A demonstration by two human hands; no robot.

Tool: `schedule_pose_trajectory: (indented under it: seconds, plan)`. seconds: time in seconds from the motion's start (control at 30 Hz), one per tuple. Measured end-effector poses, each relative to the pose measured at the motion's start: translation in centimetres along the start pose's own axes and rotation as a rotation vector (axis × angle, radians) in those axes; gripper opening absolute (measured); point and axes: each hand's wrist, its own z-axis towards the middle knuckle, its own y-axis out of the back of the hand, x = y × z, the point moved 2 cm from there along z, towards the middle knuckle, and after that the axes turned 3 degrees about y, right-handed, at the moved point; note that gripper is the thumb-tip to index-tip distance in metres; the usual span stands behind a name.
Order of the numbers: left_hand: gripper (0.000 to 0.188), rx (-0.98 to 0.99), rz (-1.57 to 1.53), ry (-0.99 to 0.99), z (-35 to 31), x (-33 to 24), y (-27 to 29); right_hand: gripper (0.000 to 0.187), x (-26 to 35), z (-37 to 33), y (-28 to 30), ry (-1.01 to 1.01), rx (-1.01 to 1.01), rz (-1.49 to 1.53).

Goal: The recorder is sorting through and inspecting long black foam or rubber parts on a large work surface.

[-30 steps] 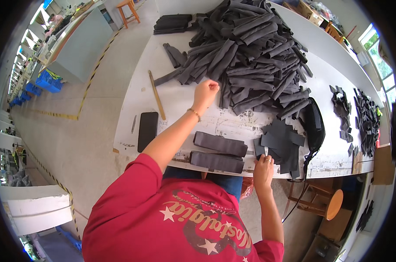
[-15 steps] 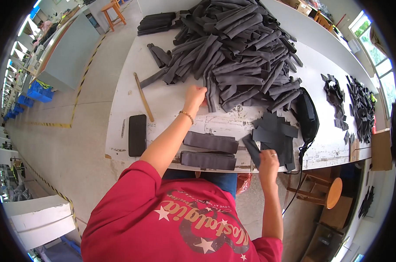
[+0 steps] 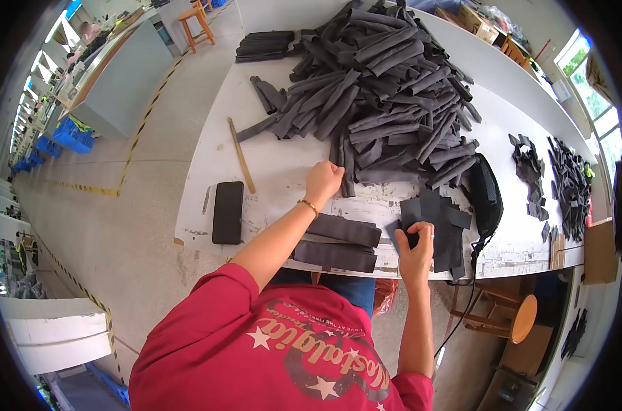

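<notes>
My left hand is closed at the near edge of a big heap of dark grey fabric strips. Its fingertips pinch one folded fabric strip that points toward me. Over a loose pile of black rectangular pieces, my right hand is closed, with a black rectangular piece between thumb and fingers. Two neat stacks of dark flat strips, a farther one and a nearer one, lie between my hands near the table's front edge.
A black phone and a thin wooden stick lie left on the white table. A black pouch with a cord lies right of the black pieces. More dark scraps lie far right; a wooden stool stands below.
My left hand has shifted slightly right and nearer, still at the strip. The right hand has closed in over the black pile, its piece now mostly hidden by the fingers. The view has shifted slightly.
</notes>
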Motion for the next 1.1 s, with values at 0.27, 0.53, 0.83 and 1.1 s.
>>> schedule_pose_trajectory:
  seconds: [0.27, 0.53, 0.83, 1.1]
  plan:
    - [0.018, 0.237, -0.247, 0.218, 0.4, -1.4, -0.2, 0.018, 0.0, -0.8, -0.5, -0.002, 0.076, 0.065]
    - [0.016, 0.625, -1.131, 0.44, -2.9, -2.6, 2.2, 0.048, 1.4, -0.8, 0.1, 0.02, 0.135, 0.145]
    - [0.016, 0.725, -1.373, 0.526, -6.8, -5.6, 4.8, 0.043, 4.8, -0.8, 1.0, 0.114, 0.166, 0.237]
    - [0.024, 0.603, -1.166, 0.317, -7.9, -7.6, 5.4, 0.04, 6.3, 0.1, 1.2, 0.284, 0.149, -0.018]
